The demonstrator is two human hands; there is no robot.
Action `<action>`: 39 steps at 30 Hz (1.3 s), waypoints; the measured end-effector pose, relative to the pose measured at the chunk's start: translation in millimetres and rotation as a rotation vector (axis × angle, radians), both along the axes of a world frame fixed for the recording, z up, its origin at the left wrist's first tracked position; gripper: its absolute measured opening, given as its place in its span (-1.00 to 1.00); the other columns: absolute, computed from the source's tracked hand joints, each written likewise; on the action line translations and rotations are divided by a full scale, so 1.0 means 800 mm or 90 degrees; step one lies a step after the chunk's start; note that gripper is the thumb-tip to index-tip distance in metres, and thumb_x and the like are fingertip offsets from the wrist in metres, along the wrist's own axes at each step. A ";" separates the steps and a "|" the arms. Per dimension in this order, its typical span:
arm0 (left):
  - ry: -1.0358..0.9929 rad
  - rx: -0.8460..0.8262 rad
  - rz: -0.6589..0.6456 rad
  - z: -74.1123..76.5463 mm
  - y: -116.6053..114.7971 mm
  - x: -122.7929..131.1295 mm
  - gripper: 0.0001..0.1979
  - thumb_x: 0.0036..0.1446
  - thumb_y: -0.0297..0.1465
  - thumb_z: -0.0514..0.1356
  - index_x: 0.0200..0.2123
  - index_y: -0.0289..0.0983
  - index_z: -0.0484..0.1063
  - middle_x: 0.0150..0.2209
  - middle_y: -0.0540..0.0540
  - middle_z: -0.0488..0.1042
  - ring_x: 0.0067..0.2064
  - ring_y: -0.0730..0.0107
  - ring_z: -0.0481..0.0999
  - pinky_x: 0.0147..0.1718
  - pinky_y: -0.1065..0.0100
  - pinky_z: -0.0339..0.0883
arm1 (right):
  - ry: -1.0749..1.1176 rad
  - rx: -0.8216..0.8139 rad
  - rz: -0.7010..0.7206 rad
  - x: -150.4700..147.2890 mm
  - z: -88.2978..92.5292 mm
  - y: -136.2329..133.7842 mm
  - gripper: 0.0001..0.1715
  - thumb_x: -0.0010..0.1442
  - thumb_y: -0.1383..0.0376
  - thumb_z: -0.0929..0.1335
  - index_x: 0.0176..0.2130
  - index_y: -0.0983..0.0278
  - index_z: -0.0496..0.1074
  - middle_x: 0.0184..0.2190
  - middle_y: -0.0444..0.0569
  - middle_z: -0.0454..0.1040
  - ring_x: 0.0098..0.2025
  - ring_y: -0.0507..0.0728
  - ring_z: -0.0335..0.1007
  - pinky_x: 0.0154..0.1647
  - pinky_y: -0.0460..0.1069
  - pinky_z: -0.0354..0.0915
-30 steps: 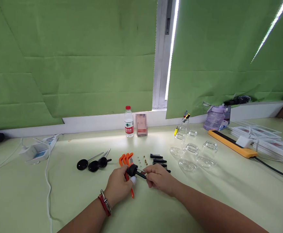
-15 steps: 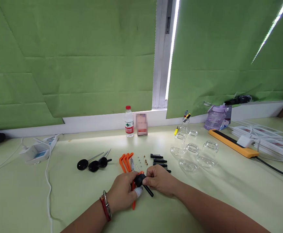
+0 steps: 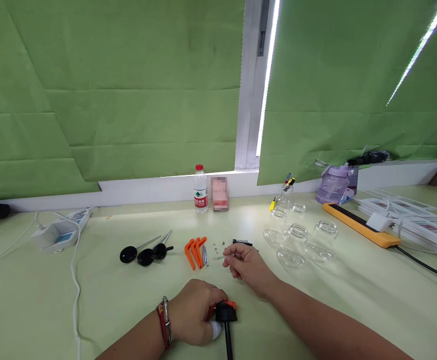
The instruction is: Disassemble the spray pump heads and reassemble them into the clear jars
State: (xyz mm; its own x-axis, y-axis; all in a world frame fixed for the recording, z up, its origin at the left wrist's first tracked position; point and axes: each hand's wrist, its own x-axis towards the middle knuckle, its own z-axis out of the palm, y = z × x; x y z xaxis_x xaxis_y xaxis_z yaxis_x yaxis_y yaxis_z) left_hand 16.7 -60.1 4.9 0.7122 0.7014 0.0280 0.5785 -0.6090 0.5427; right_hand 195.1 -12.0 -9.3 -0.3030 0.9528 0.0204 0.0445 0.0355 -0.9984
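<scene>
My left hand (image 3: 197, 310) is closed around a black cap-like part (image 3: 226, 313) near the front of the table. A black tube (image 3: 229, 341) points down from this part, and an orange piece (image 3: 232, 304) shows at its top. Thumb and fingers of my right hand (image 3: 246, 265) are pinched together farther back, with a thin metal pin (image 3: 219, 258) sticking out to the left. Left of that hand lie orange bent handles (image 3: 194, 252) and metal pins (image 3: 205, 255). Small nuts (image 3: 215, 249) are just behind it. It partly covers black spring parts (image 3: 243, 242).
Several clear glass jars (image 3: 297, 240) stand at right, one holding yellow-handled tools. Black round lids with metal rods (image 3: 145, 257) lie at left. A water bottle (image 3: 200, 190) and a box (image 3: 220, 194) stand at the back. An orange power strip (image 3: 361, 225) and a white cable (image 3: 76, 285) flank the table.
My right hand has let go of the black part and moved back, now pinching a thin pin. My left hand has brought the black part nearer, its tube now pointing toward me.
</scene>
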 end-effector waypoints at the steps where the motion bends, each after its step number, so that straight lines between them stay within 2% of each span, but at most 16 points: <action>1: 0.008 0.012 0.003 -0.001 0.000 0.000 -0.83 -0.28 -0.48 0.12 -0.48 -0.20 0.36 -0.55 0.05 0.36 -0.55 0.45 0.25 -0.53 0.45 0.09 | -0.054 0.062 0.001 -0.001 -0.002 0.001 -0.78 0.08 0.19 0.30 -0.30 0.29 0.40 -0.48 -0.13 0.42 -0.60 -0.05 0.19 -0.55 -0.11 0.13; 3: 0.028 0.032 0.007 -0.002 0.000 -0.001 -0.83 -0.27 -0.47 0.11 -0.47 -0.20 0.36 -0.56 0.06 0.36 -0.56 0.46 0.23 -0.55 0.45 0.08 | -0.192 0.196 0.011 -0.004 -0.007 0.000 -0.77 0.12 0.27 0.25 -0.30 0.28 0.48 -0.44 -0.08 0.46 -0.46 0.03 0.32 -0.37 -0.05 0.23; 5: 0.033 0.028 0.014 -0.001 -0.001 -0.001 -0.84 -0.26 -0.47 0.11 -0.47 -0.20 0.36 -0.59 0.08 0.34 -0.58 0.48 0.22 -0.57 0.46 0.06 | -0.301 0.303 0.027 -0.008 -0.009 -0.002 -0.72 0.14 0.34 0.23 -0.26 0.27 0.50 -0.41 -0.05 0.49 -0.33 0.08 0.37 -0.23 -0.02 0.24; 8: 0.021 0.012 0.021 0.005 -0.003 0.001 -0.86 -0.28 -0.48 0.12 -0.51 -0.20 0.33 -0.62 0.10 0.28 -0.60 0.51 0.16 -0.61 0.46 0.02 | -0.354 0.341 0.064 -0.013 -0.012 -0.004 -0.63 0.10 0.39 0.24 -0.10 0.27 0.46 -0.33 -0.03 0.49 -0.29 0.08 0.36 -0.20 -0.03 0.25; 13: -0.003 -0.066 0.084 0.007 -0.003 0.000 -0.95 -0.23 -0.45 0.12 -0.55 -0.23 0.30 -0.65 0.12 0.19 -0.60 0.53 0.11 -0.64 0.47 -0.02 | -0.298 0.269 0.108 -0.013 -0.018 0.001 -0.45 0.09 0.37 0.26 0.10 0.26 0.28 -0.18 -0.01 0.43 -0.40 0.02 0.30 -0.33 -0.07 0.27; 15: -0.016 -0.104 0.130 0.005 0.000 -0.001 -0.95 -0.21 -0.43 0.14 -0.54 -0.24 0.31 -0.63 0.11 0.20 -0.59 0.53 0.13 -0.64 0.48 0.00 | -0.259 0.227 0.100 -0.011 -0.016 0.000 -0.52 0.12 0.31 0.27 0.06 0.28 0.30 -0.20 0.00 0.43 -0.42 0.01 0.28 -0.37 -0.08 0.26; 18: -0.096 -0.149 0.179 0.004 0.004 -0.001 -0.91 -0.15 -0.42 0.14 -0.46 -0.27 0.36 -0.55 0.07 0.30 -0.52 0.50 0.21 -0.56 0.48 0.12 | -0.183 0.144 0.097 -0.006 -0.007 -0.008 -0.65 0.21 0.15 0.22 -0.11 0.30 0.37 -0.38 -0.07 0.40 -0.47 0.00 0.25 -0.46 -0.10 0.21; 21: -0.257 -0.217 0.166 0.010 0.004 0.005 -0.81 -0.03 -0.41 0.12 -0.28 -0.29 0.39 -0.42 0.00 0.41 -0.38 0.41 0.36 -0.37 0.43 0.26 | -0.094 0.012 0.166 -0.003 0.003 -0.020 -0.60 0.20 0.02 0.22 -0.18 0.27 0.33 -0.50 -0.15 0.33 -0.55 -0.02 0.23 -0.58 -0.13 0.15; 24: -0.367 -0.283 0.115 0.017 0.001 0.011 -0.78 0.03 -0.38 0.12 -0.21 -0.29 0.39 -0.41 -0.03 0.43 -0.31 0.36 0.41 -0.25 0.36 0.30 | -0.043 -0.039 0.224 -0.003 0.008 -0.028 -0.63 0.12 0.05 0.31 -0.18 0.25 0.28 -0.45 -0.16 0.34 -0.54 -0.03 0.27 -0.60 -0.15 0.16; 25: -0.378 -0.288 0.113 0.018 0.001 0.011 -0.79 0.04 -0.37 0.12 -0.22 -0.29 0.39 -0.42 -0.02 0.42 -0.34 0.38 0.40 -0.29 0.36 0.30 | -0.036 -0.039 0.213 -0.002 0.010 -0.028 -0.63 0.10 0.08 0.33 -0.18 0.25 0.28 -0.45 -0.16 0.34 -0.55 -0.03 0.27 -0.60 -0.14 0.16; 27: -0.378 -0.271 0.157 0.015 0.004 0.007 -0.77 0.05 -0.31 0.13 -0.22 -0.28 0.40 -0.46 0.00 0.39 -0.45 0.43 0.35 -0.41 0.39 0.28 | -0.019 -0.029 0.131 0.001 0.014 -0.024 -0.62 0.08 0.09 0.34 -0.17 0.25 0.27 -0.48 -0.18 0.32 -0.58 -0.04 0.23 -0.62 -0.14 0.15; 30: -0.354 -0.190 0.325 0.005 0.020 -0.010 -0.65 0.11 -0.20 0.07 -0.10 -0.27 0.36 -0.47 -0.01 0.39 -0.55 0.44 0.30 -0.53 0.39 0.20 | 0.043 0.001 -0.043 0.012 0.022 -0.012 -0.58 0.08 0.07 0.33 -0.15 0.26 0.25 -0.53 -0.21 0.28 -0.61 -0.05 0.16 -0.64 -0.13 0.10; 32: -0.303 -0.055 0.468 -0.001 0.033 -0.024 -0.63 0.12 -0.20 0.04 -0.10 -0.29 0.36 -0.42 -0.08 0.44 -0.47 0.34 0.37 -0.47 0.36 0.22 | 0.092 0.009 -0.119 0.022 0.027 -0.003 -0.60 0.09 0.04 0.32 -0.17 0.25 0.25 -0.56 -0.21 0.27 -0.61 -0.05 0.12 -0.64 -0.14 0.07; 34: -0.187 0.055 0.555 -0.005 0.045 -0.037 -0.69 0.15 -0.24 -0.01 -0.17 -0.29 0.37 -0.38 -0.12 0.46 -0.38 0.28 0.41 -0.41 0.34 0.22 | 0.124 0.007 -0.152 0.030 0.029 0.003 -0.61 0.09 0.03 0.32 -0.20 0.24 0.25 -0.57 -0.22 0.27 -0.61 -0.06 0.08 -0.63 -0.14 0.06; 39: -0.055 0.070 0.599 -0.007 0.056 -0.050 -0.75 0.13 -0.24 0.01 -0.36 -0.29 0.36 -0.49 -0.11 0.43 -0.45 0.27 0.38 -0.48 0.35 0.15 | 0.092 0.001 -0.137 0.033 0.024 0.005 -0.60 0.08 0.03 0.34 -0.20 0.24 0.26 -0.61 -0.25 0.23 -0.60 -0.06 0.07 -0.61 -0.13 0.04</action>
State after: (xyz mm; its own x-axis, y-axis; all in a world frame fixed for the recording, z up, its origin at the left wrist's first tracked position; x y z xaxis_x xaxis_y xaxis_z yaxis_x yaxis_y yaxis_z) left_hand -22.9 -15.1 -1.1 -0.1514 0.9764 0.1540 0.8179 0.0363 0.5742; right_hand 221.3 -8.1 9.9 -0.0867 0.9949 0.0508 -0.0922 0.0428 -0.9948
